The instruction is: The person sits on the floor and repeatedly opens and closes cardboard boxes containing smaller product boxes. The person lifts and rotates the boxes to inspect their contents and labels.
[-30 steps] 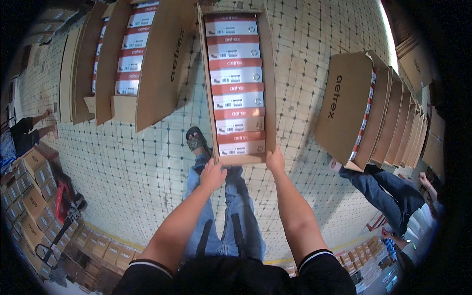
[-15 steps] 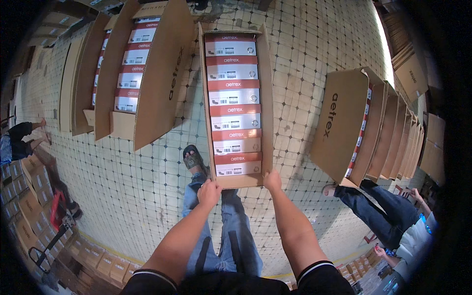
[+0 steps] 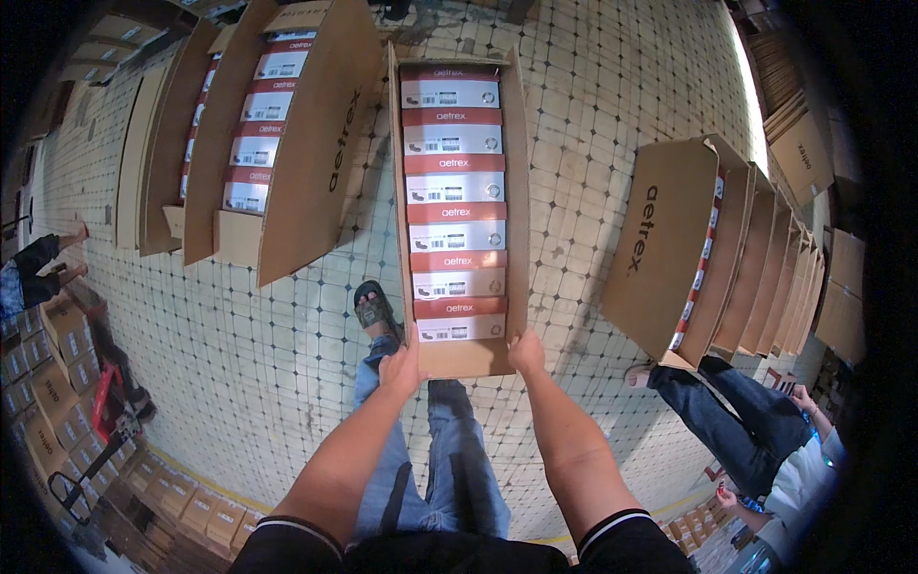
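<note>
- Mid-carry: long open brown cardboard carton [image 3: 462,356] held out in front above the tiled floor [image 3: 239,344].
- Left hand [image 3: 402,368] and right hand [image 3: 527,353] clamped on its near end, fingers curled around the corners.
- Next, likely: level, steady lowering.
- Packed with one row of red-and-white shoeboxes [image 3: 454,212].

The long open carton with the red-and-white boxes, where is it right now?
Head view, centre: the long open carton is gripped at its near end by left hand and right hand, above tiled floor.

Cartons [image 3: 287,143] flank—floor [image 3: 574,172] between seemingly open.
</note>
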Demonstrator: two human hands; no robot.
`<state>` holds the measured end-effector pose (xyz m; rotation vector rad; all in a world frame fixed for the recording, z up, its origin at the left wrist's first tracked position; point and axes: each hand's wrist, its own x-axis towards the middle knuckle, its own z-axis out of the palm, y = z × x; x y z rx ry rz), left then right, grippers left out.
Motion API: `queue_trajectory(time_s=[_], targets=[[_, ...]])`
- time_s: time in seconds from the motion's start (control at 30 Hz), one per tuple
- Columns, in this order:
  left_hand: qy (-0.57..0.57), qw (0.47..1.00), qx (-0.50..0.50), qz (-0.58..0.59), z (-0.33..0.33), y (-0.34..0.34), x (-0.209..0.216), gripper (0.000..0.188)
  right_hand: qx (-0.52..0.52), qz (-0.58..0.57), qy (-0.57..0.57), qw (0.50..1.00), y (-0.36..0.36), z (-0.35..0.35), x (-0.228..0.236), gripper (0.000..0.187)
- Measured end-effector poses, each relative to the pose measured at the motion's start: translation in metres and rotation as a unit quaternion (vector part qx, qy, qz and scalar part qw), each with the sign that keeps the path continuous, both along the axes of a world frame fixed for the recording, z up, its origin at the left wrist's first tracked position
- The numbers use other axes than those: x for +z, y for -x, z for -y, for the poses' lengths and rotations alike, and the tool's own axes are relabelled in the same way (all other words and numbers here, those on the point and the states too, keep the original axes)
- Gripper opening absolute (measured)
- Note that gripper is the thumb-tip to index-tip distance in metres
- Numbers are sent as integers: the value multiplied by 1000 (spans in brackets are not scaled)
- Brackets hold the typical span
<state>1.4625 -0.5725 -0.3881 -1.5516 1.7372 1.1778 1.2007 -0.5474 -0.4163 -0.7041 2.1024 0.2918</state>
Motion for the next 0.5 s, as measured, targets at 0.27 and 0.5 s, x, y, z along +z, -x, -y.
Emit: queue_trajectory(time_s=[0.27, 0.5], targets=[[-107, 994, 38, 2, 11, 2, 1, 120, 8, 2, 4, 1000, 0, 2, 7, 30], [-150, 988, 44, 12, 12, 7, -14, 113, 0, -3, -16, 1000, -1, 1, 3, 30]])
